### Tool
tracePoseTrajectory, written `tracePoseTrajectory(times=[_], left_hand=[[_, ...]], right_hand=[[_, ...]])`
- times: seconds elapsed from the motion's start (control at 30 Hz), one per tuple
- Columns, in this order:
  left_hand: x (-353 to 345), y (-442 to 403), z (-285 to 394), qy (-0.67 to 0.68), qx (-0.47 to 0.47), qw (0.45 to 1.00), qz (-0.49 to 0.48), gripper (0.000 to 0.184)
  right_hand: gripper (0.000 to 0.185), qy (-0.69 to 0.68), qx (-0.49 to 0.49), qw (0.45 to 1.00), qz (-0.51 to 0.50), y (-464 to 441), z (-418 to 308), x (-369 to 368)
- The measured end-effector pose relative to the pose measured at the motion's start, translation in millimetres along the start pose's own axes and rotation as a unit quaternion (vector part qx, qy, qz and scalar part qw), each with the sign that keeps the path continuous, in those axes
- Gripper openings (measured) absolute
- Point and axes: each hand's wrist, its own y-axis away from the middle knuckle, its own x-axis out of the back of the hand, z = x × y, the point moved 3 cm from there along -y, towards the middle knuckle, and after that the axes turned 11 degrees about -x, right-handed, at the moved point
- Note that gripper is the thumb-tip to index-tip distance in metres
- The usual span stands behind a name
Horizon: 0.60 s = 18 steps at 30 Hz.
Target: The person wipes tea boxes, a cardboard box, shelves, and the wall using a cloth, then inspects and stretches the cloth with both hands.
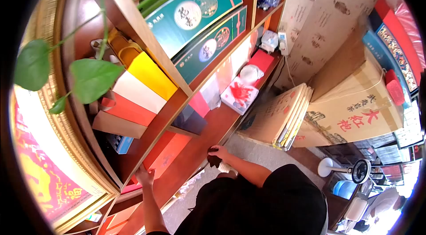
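Holding a dark brown cloth [214, 160] in our right hand [218, 151], we stand in front of a big wooden shelf [206, 134]. The fingers of that hand are curled in on the cloth, and part of it hangs down below them. The cloth is just by the front edge of the shelf, and we cannot tell if it touches the wood. Our left hand [144, 176] is at the shelf's edge, near the end of a long red box [171, 153]. Its thumb sticks out away from the other fingers, but we cannot tell if they grip the wood or only rest on it. Farther along the same board, we see a white box with red on top [239, 96]. One level up, we have a yellow bag [153, 75], a white bag [140, 90] and a red bag [132, 111] in a row. Big green boxes [193, 11] lean beside them, past a wooden post. Green leaves [95, 79] hang close to us. To our right, flat cardboard [273, 119] stands near a big brown carton [355, 106], and a fan [361, 171] is well apart from us.
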Motion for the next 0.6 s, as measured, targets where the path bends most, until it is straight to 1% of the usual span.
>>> tracePoseTrajectory(times=[0.07, 0.1, 0.13, 0.17, 0.2, 0.23, 0.27, 0.3, 0.33, 0.37, 0.4, 0.43, 0.47, 0.5, 0.53, 0.57, 0.6], left_hand=[[-0.4, -13.1, 12.9, -0.047, -0.005, 0.994, 0.099, 0.108], [-5.8, 34.4, 35.4, -0.008, -0.002, 0.996, 0.083, 0.108], [-11.2, 24.4, 40.8, -0.025, -0.002, 0.995, 0.093, 0.109], [7.0, 25.3, 28.1, -0.060, -0.004, 0.994, 0.089, 0.111], [20.6, 25.4, 34.3, -0.079, 0.006, 0.995, 0.059, 0.112], [20.7, 25.1, 47.0, -0.074, 0.009, 0.995, 0.064, 0.112], [22.7, 27.6, 56.5, 0.022, 0.031, 0.998, 0.045, 0.109], [24.4, 30.3, 66.0, 0.115, 0.059, 0.991, 0.030, 0.107], [67.4, 25.6, 103.1, 0.180, -0.004, 0.981, -0.064, 0.102], [110.5, 23.0, 140.9, 0.259, -0.059, 0.949, -0.168, 0.099], [154.6, 22.1, 178.2, 0.332, -0.095, 0.899, -0.268, 0.095], [150.5, 21.8, 188.9, 0.236, -0.196, 0.922, -0.234, 0.078], [186.0, 16.2, 219.4, 0.258, -0.269, 0.888, -0.270, 0.080], [220.4, 6.0, 253.2, 0.283, -0.346, 0.871, -0.202, 0.077], [252.2, -1.1, 285.1, 0.303, -0.418, 0.846, -0.134, 0.075], [280.0, -10.7, 312.7, 0.287, -0.433, 0.853, -0.043, 0.069], [306.1, -20.6, 337.7, 0.267, -0.445, 0.853, 0.048, 0.064]], right_hand=[[0.065, -0.048, 0.121, 0.991, -0.033, -5.0, -48.1, 14.5], [0.060, -0.040, 0.154, 0.986, 0.039, 75.1, -49.2, 47.9], [0.055, -0.044, 0.227, 0.969, 0.088, 109.6, -111.3, 73.0], [0.058, -0.074, 0.282, 0.955, 0.052, 132.2, -150.7, 72.3], [0.060, -0.094, 0.337, 0.937, 0.019, 156.1, -191.3, 86.0], [0.057, -0.073, 0.277, 0.954, 0.087, 198.5, -228.7, 102.0], [0.056, -0.013, 0.314, 0.937, 0.156, 211.7, -253.4, 116.5], [0.058, -0.046, 0.428, 0.884, 0.182, 240.1, -286.0, 119.6], [0.058, -0.018, 0.490, 0.833, 0.259, 241.1, -303.2, 130.0], [0.060, 0.046, 0.601, 0.725, 0.332, 283.5, -337.9, 120.9], [0.062, 0.079, 0.650, 0.670, 0.349, 294.0, -359.6, 117.4], [0.063, 0.093, 0.671, 0.632, 0.377, 313.6, -378.1, 102.8], [0.063, 0.141, 0.717, 0.560, 0.391, 325.2, -399.0, 93.0], [0.062, 0.165, 0.740, 0.520, 0.393, 324.9, -415.3, 90.4], [0.060, 0.193, 0.723, 0.517, 0.416, 328.0, -428.9, 84.8], [0.058, 0.164, 0.786, 0.463, 0.376, 338.2, -450.5, 78.6], [0.056, 0.187, 0.787, 0.464, 0.361, 346.6, -466.6, 74.0]])
